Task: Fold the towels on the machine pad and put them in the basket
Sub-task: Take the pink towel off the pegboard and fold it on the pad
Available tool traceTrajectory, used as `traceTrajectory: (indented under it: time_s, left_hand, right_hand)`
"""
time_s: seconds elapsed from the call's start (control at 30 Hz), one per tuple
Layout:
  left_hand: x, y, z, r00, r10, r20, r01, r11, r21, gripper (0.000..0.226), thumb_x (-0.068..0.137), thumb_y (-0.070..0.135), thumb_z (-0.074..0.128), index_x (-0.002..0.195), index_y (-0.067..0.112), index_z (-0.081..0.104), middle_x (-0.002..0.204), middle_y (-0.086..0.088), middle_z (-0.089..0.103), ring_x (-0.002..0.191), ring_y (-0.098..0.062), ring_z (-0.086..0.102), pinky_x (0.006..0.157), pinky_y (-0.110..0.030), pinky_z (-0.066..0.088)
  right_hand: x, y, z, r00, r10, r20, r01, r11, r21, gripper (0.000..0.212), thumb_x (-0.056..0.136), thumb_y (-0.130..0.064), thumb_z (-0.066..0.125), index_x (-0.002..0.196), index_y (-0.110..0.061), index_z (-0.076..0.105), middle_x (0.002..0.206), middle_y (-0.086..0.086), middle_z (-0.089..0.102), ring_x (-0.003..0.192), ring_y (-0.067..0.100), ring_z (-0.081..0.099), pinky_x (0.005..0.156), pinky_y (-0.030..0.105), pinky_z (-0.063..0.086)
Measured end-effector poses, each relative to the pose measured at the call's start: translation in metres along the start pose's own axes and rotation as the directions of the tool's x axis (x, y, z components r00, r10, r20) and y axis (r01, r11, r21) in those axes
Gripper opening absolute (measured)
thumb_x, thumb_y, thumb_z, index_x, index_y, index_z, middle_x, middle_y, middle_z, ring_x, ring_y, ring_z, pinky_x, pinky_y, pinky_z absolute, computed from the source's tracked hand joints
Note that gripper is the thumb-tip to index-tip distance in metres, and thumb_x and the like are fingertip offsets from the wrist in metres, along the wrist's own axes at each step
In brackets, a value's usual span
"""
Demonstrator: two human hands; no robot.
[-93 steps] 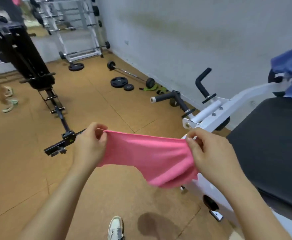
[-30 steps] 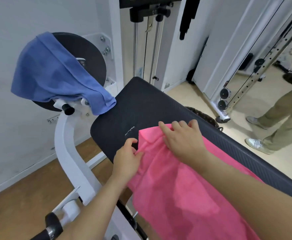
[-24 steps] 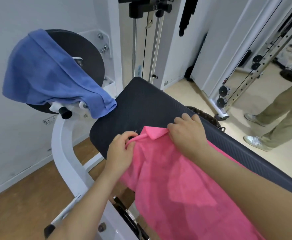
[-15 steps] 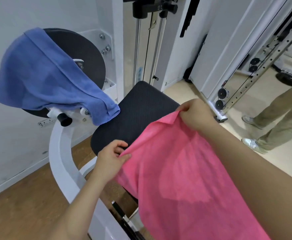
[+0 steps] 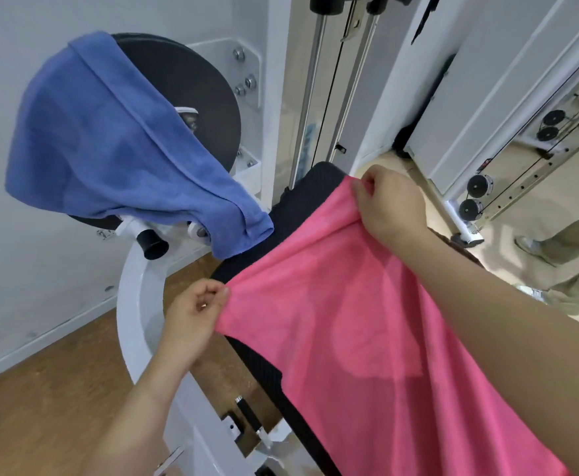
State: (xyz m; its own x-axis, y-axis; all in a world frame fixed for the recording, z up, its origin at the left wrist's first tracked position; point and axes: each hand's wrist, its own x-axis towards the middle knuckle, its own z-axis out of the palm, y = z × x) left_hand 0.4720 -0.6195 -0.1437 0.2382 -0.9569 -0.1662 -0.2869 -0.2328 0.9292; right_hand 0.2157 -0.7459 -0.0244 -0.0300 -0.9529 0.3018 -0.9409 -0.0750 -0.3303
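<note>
Between both hands, the bright pink terry towel (image 5: 349, 338) lay stretched over the black textured machine pad (image 5: 260, 369) — left hand (image 5: 192, 314) pinching one corner, right hand (image 5: 389, 204), fingers partly hidden, apparently gripping the other — to spread it flat for folding.

Bright, even indoor light, no hard glare. Soft darker patch mid-way down the spread pink terry towel (image 5: 367, 355), maybe a cast shadow. Pale floor (image 5: 548, 204) at right looks washed out. Wide-angle lens bows the white curved machine frame (image 5: 133, 304) & chrome guide rods (image 5: 310, 97) twd edges. Detail slightly soft overall.
</note>
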Motion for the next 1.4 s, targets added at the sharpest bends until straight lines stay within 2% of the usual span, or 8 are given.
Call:
traceTrajectory:
  time_s: [0.2, 0.4, 0.6, 0.77, 1.0, 1.17, 1.3, 1.4]
  left_hand:
    - [0.031, -0.001, -0.010, 0.971, -0.037, -0.237, 0.049, 0.998, 0.046, 0.018, 0.084, 0.035, 0.072, 0.074, 0.020, 0.069, 0.070, -0.003, 0.068, 0.061, -0.012, 0.062, 0.052, -0.014, 0.044]
    - [0.017, 0.012, 0.001, 0.919, 0.201, -0.340, -0.074, 0.933, 0.352, 0.012, 0.085, 0.022, 0.070, 0.091, 0.025, 0.059, 0.089, 0.005, 0.052, 0.078, -0.014, 0.052, 0.070, -0.029, 0.040]
    - [-0.093, 0.037, 0.073, 0.832, 0.501, 0.238, -0.550, 0.797, 0.249, 0.027, 0.083, 0.036, 0.056, 0.109, 0.037, 0.062, 0.096, 0.024, 0.045, 0.076, 0.008, 0.050, 0.066, -0.010, 0.044]
    - [-0.172, 0.034, 0.130, 0.740, 0.484, 0.467, -0.620, 0.760, 0.195, 0.045, 0.077, 0.052, 0.053, 0.121, 0.041, 0.054, 0.102, 0.018, 0.049, 0.077, 0.000, 0.057, 0.059, -0.017, 0.051]
    - [-0.231, 0.028, 0.145, 0.677, 0.470, 0.567, -0.691, 0.672, 0.267, 0.038, 0.074, 0.051, 0.050, 0.110, 0.040, 0.052, 0.094, 0.018, 0.050, 0.067, -0.004, 0.061, 0.048, -0.021, 0.049]
    - [-0.272, 0.042, 0.169, 0.658, 0.408, 0.633, -0.715, 0.601, 0.357, 0.041, 0.083, 0.064, 0.043, 0.112, 0.037, 0.054, 0.091, 0.018, 0.057, 0.082, -0.005, 0.062, 0.056, -0.025, 0.050]
    - [-0.302, 0.053, 0.195, 0.749, 0.221, 0.624, -0.587, 0.658, 0.472, 0.071, 0.079, 0.071, 0.036, 0.135, 0.027, 0.039, 0.123, 0.009, 0.054, 0.110, -0.017, 0.055, 0.082, -0.034, 0.045]
    - [-0.316, 0.060, 0.209, 0.845, 0.189, 0.501, -0.464, 0.724, 0.509, 0.050, 0.087, 0.049, 0.053, 0.130, 0.029, 0.038, 0.114, 0.009, 0.060, 0.097, -0.019, 0.062, 0.077, -0.035, 0.048]
  right_hand:
    - [0.029, -0.010, 0.015, 0.994, -0.105, 0.011, 0.106, 0.985, -0.139, 0.018, 0.095, -0.023, 0.042, 0.093, -0.009, 0.053, 0.081, 0.003, 0.048, 0.080, 0.028, 0.049, 0.061, 0.036, 0.035]
    - [0.031, -0.005, 0.023, 0.990, -0.142, 0.004, 0.140, 0.970, -0.198, 0.024, 0.097, -0.028, 0.039, 0.092, -0.009, 0.055, 0.084, 0.007, 0.054, 0.082, 0.033, 0.056, 0.059, 0.034, 0.034]
    - [0.011, 0.000, -0.007, 0.992, -0.062, 0.110, 0.075, 0.990, -0.118, 0.041, 0.097, -0.043, 0.039, 0.114, -0.012, 0.060, 0.109, 0.011, 0.062, 0.102, 0.030, 0.057, 0.075, 0.037, 0.046]
    - [-0.076, 0.031, -0.073, 0.990, -0.026, 0.142, 0.018, 0.998, 0.060, 0.041, 0.094, -0.037, 0.048, 0.133, -0.023, 0.050, 0.119, 0.005, 0.059, 0.111, 0.025, 0.053, 0.089, 0.037, 0.044]
    - [-0.275, 0.098, -0.137, 0.933, 0.194, 0.303, -0.144, 0.973, -0.180, 0.062, 0.088, -0.047, 0.051, 0.145, -0.036, 0.032, 0.141, -0.007, 0.041, 0.128, 0.021, 0.038, 0.097, 0.042, 0.042]
    - [-0.337, 0.128, -0.134, 0.910, 0.142, 0.390, 0.036, 0.909, -0.414, 0.084, 0.067, -0.058, 0.072, 0.142, -0.045, 0.036, 0.148, 0.009, 0.039, 0.129, 0.030, 0.037, 0.079, 0.052, 0.046]
    - [-0.335, 0.146, -0.135, 0.910, -0.075, 0.407, 0.239, 0.897, -0.371, 0.058, 0.065, -0.049, 0.077, 0.119, -0.043, 0.058, 0.142, 0.009, 0.047, 0.127, 0.030, 0.043, 0.080, 0.049, 0.043]
    - [-0.326, 0.158, -0.139, 0.908, -0.234, 0.348, 0.345, 0.888, -0.304, 0.029, 0.070, -0.029, 0.077, 0.096, -0.032, 0.065, 0.127, 0.005, 0.055, 0.117, 0.028, 0.050, 0.075, 0.042, 0.042]
